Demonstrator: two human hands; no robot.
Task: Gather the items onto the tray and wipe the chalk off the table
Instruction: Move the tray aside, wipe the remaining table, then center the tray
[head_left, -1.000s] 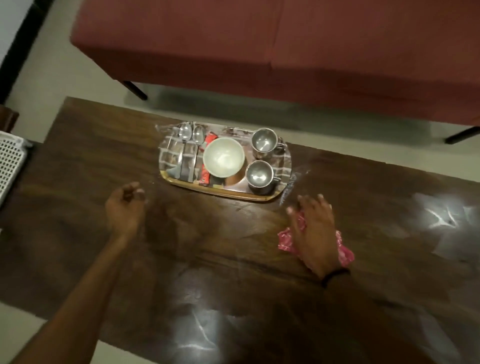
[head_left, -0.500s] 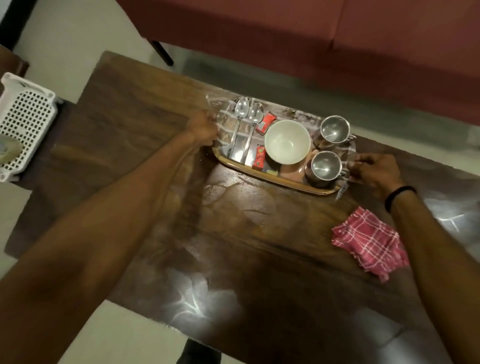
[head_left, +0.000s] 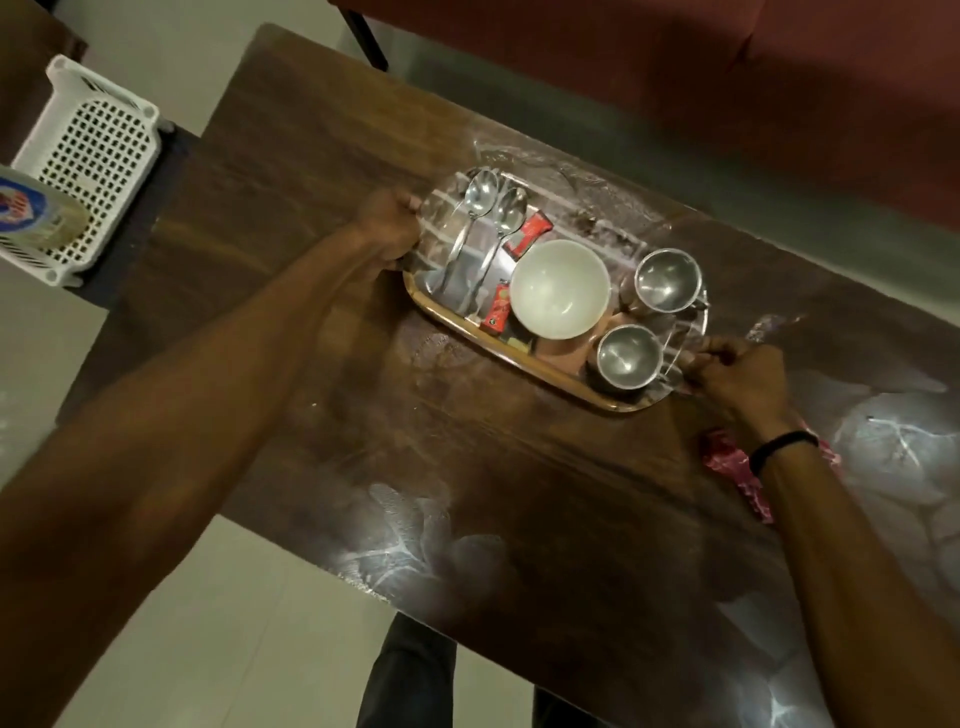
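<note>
— Since half a second ago we have leaned in closer over the bench (head_left: 322, 171), so the tray (head_left: 498, 358) sits larger in view and our right forearm now covers most of the red checked cloth (head_left: 727, 462) that lay open beside it. Both hands stay at the tray's two ends.

— And how do we hold it?

— Our left hand (head_left: 389, 228) is clenched on the far-left end, its fingers (head_left: 413, 202) curled over the rim. Our right hand (head_left: 737, 374) pinches the near-right end, fingers (head_left: 693, 358) closed on the edge by the nearer cup.

— Is everything gathered?

— We judge so. On the tray we see the white bowl (head_left: 560, 288) in the middle, two steel cups (head_left: 667, 280) to its right, two spoons (head_left: 478, 208) to its left, and two small red sachets (head_left: 530, 234) between spoons and bowl. Nothing else loose shows on the bench.

— So which step are we in?

— Shifting the loaded tray, we think, to bare the chalk (head_left: 561, 182) smeared just beyond it. More pale smears (head_left: 395, 545) show near the front edge, though glare may account for some.

— What does the next move call for?

— A level lift or slide, so the cups do not tip, then freeing one hand for the cloth.
</note>
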